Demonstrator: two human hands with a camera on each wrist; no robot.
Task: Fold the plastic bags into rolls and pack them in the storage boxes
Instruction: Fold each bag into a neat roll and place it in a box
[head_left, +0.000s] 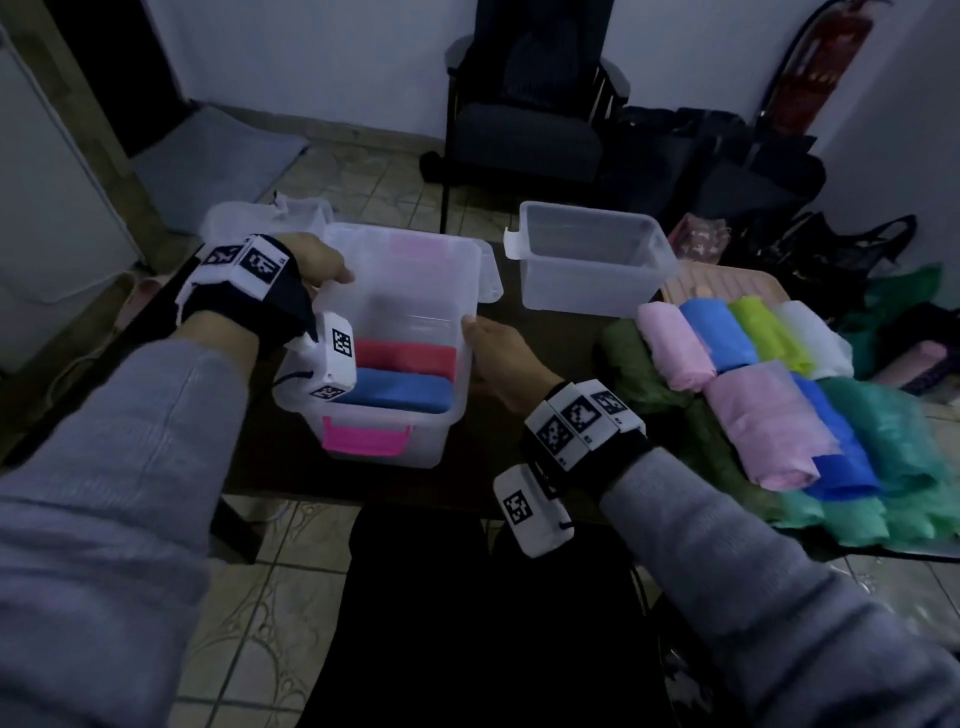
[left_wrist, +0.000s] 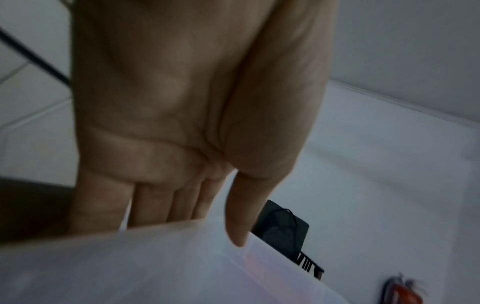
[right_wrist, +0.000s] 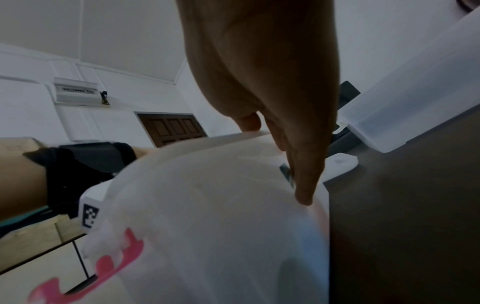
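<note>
Left hand (head_left: 317, 262) and right hand (head_left: 496, 358) clasp opposite walls of the near storage box (head_left: 470, 270), fingers nearly straight. Keep it level; red roll (head_left: 405, 355) and blue roll (head_left: 397, 391) lie inside.

Clear storage box (head_left: 470, 270), pink latch (head_left: 366, 439); inside, red roll (head_left: 408, 356), blue roll (head_left: 397, 392); grey sleeves (head_left: 727, 525).

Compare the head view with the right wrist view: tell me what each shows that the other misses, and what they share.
Head view only: the red roll and blue roll inside the box, and the folded bags laid out on the table.
Right wrist view only: a brown door and a wall-mounted panel.
Both: the right hand against the clear storage box with its pink latch, and the second box.
</note>
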